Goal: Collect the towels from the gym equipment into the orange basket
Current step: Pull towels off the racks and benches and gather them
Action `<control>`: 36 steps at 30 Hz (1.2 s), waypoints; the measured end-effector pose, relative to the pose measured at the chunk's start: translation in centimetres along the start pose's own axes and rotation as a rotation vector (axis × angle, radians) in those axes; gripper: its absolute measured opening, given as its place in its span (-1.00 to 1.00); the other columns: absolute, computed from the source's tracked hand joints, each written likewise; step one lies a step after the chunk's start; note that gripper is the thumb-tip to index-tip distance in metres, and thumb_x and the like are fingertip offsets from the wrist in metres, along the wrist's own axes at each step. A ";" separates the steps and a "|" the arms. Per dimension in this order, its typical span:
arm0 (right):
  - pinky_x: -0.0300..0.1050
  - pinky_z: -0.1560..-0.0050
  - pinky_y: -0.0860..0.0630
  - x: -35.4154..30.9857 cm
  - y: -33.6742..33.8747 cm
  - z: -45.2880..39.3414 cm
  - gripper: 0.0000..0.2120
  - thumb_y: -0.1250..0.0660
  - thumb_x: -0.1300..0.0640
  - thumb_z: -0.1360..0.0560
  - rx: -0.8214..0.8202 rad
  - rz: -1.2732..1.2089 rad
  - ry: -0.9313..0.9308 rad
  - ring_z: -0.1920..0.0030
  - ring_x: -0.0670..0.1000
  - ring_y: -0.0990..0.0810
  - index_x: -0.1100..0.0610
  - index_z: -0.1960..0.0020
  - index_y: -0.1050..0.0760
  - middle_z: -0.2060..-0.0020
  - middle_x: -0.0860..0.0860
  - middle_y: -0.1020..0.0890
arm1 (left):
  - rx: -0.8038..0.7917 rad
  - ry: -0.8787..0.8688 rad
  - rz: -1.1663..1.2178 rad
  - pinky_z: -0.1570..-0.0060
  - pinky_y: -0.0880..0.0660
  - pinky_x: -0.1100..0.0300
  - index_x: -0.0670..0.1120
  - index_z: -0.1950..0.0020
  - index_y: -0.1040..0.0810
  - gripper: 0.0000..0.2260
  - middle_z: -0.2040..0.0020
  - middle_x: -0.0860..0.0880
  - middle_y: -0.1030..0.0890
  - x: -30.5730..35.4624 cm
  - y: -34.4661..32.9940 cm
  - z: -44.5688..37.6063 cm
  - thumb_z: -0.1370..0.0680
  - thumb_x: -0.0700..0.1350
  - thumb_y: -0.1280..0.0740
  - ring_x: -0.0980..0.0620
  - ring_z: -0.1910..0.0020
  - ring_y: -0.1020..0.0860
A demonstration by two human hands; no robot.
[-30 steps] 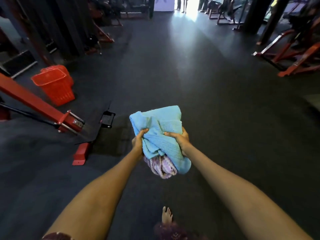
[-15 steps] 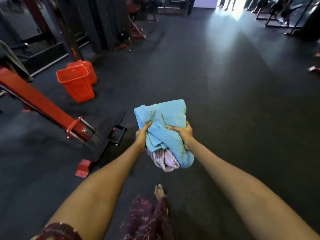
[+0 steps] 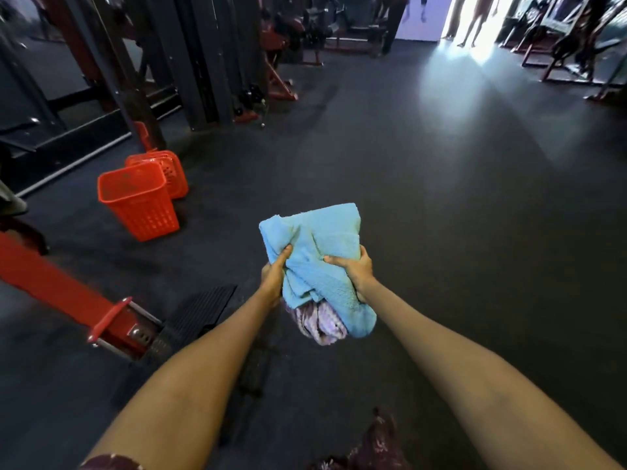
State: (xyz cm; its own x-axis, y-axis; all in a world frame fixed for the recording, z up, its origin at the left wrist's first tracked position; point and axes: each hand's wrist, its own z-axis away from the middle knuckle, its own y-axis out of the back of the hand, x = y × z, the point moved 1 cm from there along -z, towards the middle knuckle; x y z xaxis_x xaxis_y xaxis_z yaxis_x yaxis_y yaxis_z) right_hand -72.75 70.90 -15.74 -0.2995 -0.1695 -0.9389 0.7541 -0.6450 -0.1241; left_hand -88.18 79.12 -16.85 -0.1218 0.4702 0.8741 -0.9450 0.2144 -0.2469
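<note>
Closer now than a moment ago, the orange basket [image 3: 139, 201] has come up on my left as I walk, and the red machine arm [image 3: 68, 300] that lay beside it has slid down toward the near corner of my view; my bundle has kept its place out in front of me.

Dark rubber floor [image 3: 441, 215] runs ahead to a bright doorway, with racks and benches along both sides. The basket stands upright on that floor, mouth open, and a second orange basket [image 3: 169, 174] sits just behind it, touching or nearly so.

Between my hands I carry the blue towel [image 3: 315, 262], bunched and folded over, with a purple patterned towel [image 3: 319, 325] hanging out beneath it. My left hand [image 3: 273, 276] grips the bundle's left side, thumb pressed up into the cloth. My right hand [image 3: 356, 269] grips the right side, thumb curled over the top.

These will handle light and soft, I judge, with nothing stiff to them, so they sag wherever they are not held. The purple one looks the likelier to slip free. I would keep both sides squeezed in, pinning it inside the blue one, until the bundle is over the basket's mouth.
</note>
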 end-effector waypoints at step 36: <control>0.13 -0.22 -0.52 -17.8 -31.3 -71.1 -0.23 -0.62 0.11 -0.16 -0.544 0.291 -0.026 -0.13 0.04 -0.56 0.01 -0.26 -0.32 -0.11 -0.02 -0.55 | 0.537 -0.180 0.413 0.21 -0.55 0.18 -0.24 -0.21 -0.54 -0.66 -0.14 -0.20 -0.61 26.8 -6.1 -63.7 -0.50 -0.10 -0.39 0.01 0.14 -0.61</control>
State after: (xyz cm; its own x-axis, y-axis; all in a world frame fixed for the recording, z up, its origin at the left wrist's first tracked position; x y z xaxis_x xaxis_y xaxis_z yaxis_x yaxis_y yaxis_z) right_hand -49.46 147.03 -17.94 -0.0455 -0.3044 -0.9514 0.9950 -0.0982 -0.0161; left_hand -66.34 145.00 -18.55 -0.5076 0.2632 0.8204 -0.8242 -0.4257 -0.3734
